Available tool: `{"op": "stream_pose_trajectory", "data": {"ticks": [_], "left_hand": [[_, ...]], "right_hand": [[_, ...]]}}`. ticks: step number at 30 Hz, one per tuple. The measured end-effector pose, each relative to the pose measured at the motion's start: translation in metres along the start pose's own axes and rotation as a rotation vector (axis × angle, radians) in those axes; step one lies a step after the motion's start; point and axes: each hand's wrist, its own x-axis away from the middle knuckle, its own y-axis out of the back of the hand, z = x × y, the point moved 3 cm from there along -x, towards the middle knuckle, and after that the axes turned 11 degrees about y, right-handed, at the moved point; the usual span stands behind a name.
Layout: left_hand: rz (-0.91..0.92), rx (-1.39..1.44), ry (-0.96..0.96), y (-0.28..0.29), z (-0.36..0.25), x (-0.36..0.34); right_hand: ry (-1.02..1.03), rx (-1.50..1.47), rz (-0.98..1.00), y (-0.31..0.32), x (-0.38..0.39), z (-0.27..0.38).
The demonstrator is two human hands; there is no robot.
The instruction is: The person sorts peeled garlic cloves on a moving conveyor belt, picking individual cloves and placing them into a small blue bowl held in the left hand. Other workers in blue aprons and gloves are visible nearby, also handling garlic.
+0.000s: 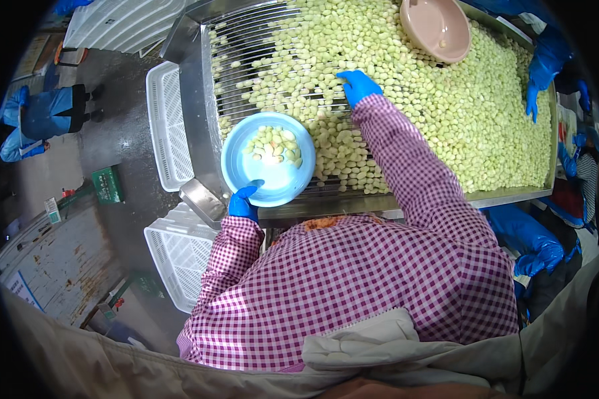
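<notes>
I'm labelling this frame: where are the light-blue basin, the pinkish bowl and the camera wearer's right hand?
Light-blue basin (271,179), head view: bare inside bottom.
Pinkish bowl (436,28), head view: bare inside.
Right hand (361,88), head view: its gloved back.

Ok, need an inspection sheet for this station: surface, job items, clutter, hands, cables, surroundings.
Surface: slatted metal table, largely covered, some slats bare at far left.
Job items: pale green pieces spread across it; blue basin with some inside.
Clutter: pink basin resting on the pieces; metal pan and white crates off the table's left side.
Hands: blue-gloved; left hand grips the blue basin's rim, right hand at the pieces.
Cables: nothing seen.
Surroundings: dark floor; blue-clad people left and right.
</notes>
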Motion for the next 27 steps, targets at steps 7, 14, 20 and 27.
{"op": "stream_pose_trajectory", "data": {"ticks": [7, 14, 20, 27], "left_hand": [[-0.079, 0.001, -0.046, -0.023, 0.002, 0.005], [-0.079, 0.019, -0.072, -0.014, -0.015, 0.017], [-0.157, 0.031, -0.058, -0.019, -0.005, 0.013], [-0.128, 0.073, -0.069, -0.013, -0.004, 0.012]], "right_hand": [[-0.052, 0.229, 0.079, 0.028, -0.02, -0.011], [0.152, -0.369, 0.203, 0.002, 0.029, 0.035], [-0.175, 0.57, -0.047, 0.03, 0.018, -0.021], [-0.058, -0.215, 0.42, 0.012, 0.046, 0.013]]}}
